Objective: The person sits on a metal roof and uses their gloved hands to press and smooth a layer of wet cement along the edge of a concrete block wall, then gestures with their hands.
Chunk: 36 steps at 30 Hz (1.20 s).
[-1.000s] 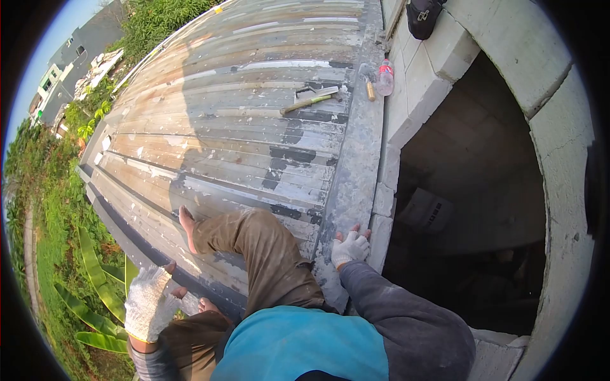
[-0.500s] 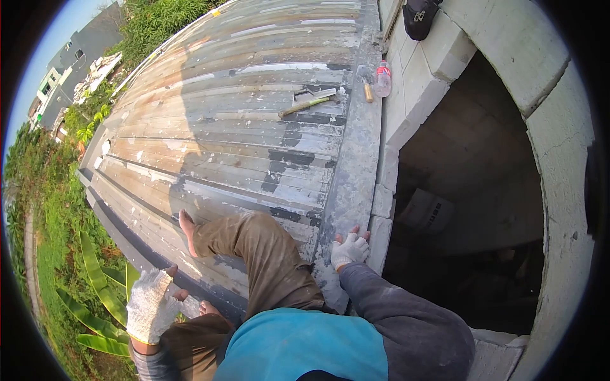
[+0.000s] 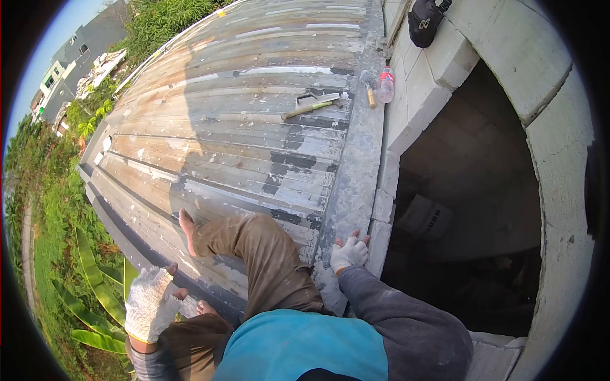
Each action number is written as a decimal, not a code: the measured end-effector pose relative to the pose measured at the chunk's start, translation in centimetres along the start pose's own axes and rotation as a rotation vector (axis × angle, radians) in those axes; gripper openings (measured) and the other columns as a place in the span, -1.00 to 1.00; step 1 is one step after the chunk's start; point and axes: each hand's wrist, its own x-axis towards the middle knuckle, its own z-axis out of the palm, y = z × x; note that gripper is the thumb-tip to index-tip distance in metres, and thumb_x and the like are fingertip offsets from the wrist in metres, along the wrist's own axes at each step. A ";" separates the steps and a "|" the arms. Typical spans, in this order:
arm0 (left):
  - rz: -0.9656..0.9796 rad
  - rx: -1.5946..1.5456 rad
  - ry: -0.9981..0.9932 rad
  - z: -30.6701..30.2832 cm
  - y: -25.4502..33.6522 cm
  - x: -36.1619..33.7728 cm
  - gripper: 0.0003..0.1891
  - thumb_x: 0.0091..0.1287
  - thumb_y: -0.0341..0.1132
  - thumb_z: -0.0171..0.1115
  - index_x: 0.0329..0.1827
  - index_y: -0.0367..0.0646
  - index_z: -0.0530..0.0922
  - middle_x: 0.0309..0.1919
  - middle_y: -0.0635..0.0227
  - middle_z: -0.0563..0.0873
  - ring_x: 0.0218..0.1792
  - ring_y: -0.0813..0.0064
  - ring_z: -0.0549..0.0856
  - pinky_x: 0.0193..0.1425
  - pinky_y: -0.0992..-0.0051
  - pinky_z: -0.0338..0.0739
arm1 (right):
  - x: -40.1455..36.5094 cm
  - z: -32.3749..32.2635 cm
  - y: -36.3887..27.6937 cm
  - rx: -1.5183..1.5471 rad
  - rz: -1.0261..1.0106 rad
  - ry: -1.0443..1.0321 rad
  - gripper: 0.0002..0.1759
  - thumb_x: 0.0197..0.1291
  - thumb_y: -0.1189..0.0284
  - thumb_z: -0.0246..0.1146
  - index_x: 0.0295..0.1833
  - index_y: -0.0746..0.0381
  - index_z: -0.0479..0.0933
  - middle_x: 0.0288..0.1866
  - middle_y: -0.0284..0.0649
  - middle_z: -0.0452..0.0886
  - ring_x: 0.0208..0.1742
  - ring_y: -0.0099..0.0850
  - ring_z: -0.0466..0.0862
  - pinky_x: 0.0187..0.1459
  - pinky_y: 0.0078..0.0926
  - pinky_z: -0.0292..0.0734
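Observation:
My right hand [image 3: 349,252], in a white knit glove with bare fingertips, rests palm down on the grey metal flashing [image 3: 356,200] beside the block wall. Its fingers are spread and nothing is in them. At lower left, my left hand [image 3: 152,305] wears a similar glove and is held near my bent leg, over the roof edge. Its fingers are curled, and a whitish, partly see-through patch [image 3: 189,306] shows beside them; I cannot make out what it is.
A hammer-like tool with a greenish handle [image 3: 308,110] lies on the corrugated roof [image 3: 235,133]. Near the wall [image 3: 413,108] are a plastic bottle [image 3: 386,86] and a small tan cylinder [image 3: 371,98]. A black bag [image 3: 424,24] sits on the blocks. A dark opening [image 3: 470,190] gapes at right.
The view has tilted slightly, so the bottle, bag and tool appear a little lower and farther right. Both hands stay in nearly the same places.

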 end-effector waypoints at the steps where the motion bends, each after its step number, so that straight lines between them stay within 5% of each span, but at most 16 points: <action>1: -0.003 0.000 0.003 0.0 -0.1 0.0 -0.38 -0.03 -0.39 0.60 0.20 -0.15 0.66 -0.10 -0.02 0.75 -0.04 -0.14 0.71 0.01 0.09 0.62 | -0.1 -0.5 -0.1 0.008 0.013 -0.032 -0.13 0.38 -0.14 0.19 0.63 0.13 0.26 0.60 0.31 0.19 0.55 0.09 0.31 0.49 0.09 0.17; 6: 0.111 -0.039 0.092 0.4 -0.4 -0.1 -0.42 0.01 -0.32 0.58 0.16 -0.20 0.66 -0.18 0.04 0.75 -0.14 -0.08 0.71 -0.04 0.08 0.54 | 0.0 -0.5 -0.2 0.004 0.021 -0.061 -0.12 0.39 -0.14 0.17 0.64 0.13 0.24 0.61 0.31 0.18 0.57 0.09 0.29 0.51 0.09 0.15; 20: 0.053 0.021 0.070 0.3 -0.5 0.0 -0.43 -0.02 -0.28 0.57 0.13 -0.22 0.68 -0.23 0.06 0.73 -0.18 -0.07 0.68 -0.08 0.08 0.56 | -0.1 -0.6 -0.3 0.016 0.029 -0.072 -0.11 0.40 -0.14 0.16 0.65 0.17 0.22 0.57 0.26 0.23 0.66 0.07 0.15 0.55 0.11 0.08; 26: 0.028 0.040 0.081 0.4 -0.4 -0.3 -0.42 -0.06 -0.30 0.57 0.11 -0.22 0.69 -0.24 0.08 0.71 -0.15 -0.06 0.67 -0.07 0.07 0.55 | 0.0 -0.7 -0.3 0.010 0.040 -0.111 -0.10 0.42 -0.17 0.10 0.69 0.13 0.16 0.67 0.28 0.08 0.57 0.14 0.25 0.53 0.17 0.09; 36: 0.052 0.040 0.071 -0.5 -0.1 -0.3 -0.43 0.01 -0.26 0.55 0.15 -0.19 0.65 -0.27 0.13 0.68 -0.18 -0.06 0.64 -0.07 0.06 0.53 | 0.0 -0.3 -0.3 -0.007 0.023 -0.104 -0.08 0.41 -0.16 0.12 0.69 0.12 0.15 0.64 0.31 0.12 0.57 0.15 0.25 0.54 0.16 0.06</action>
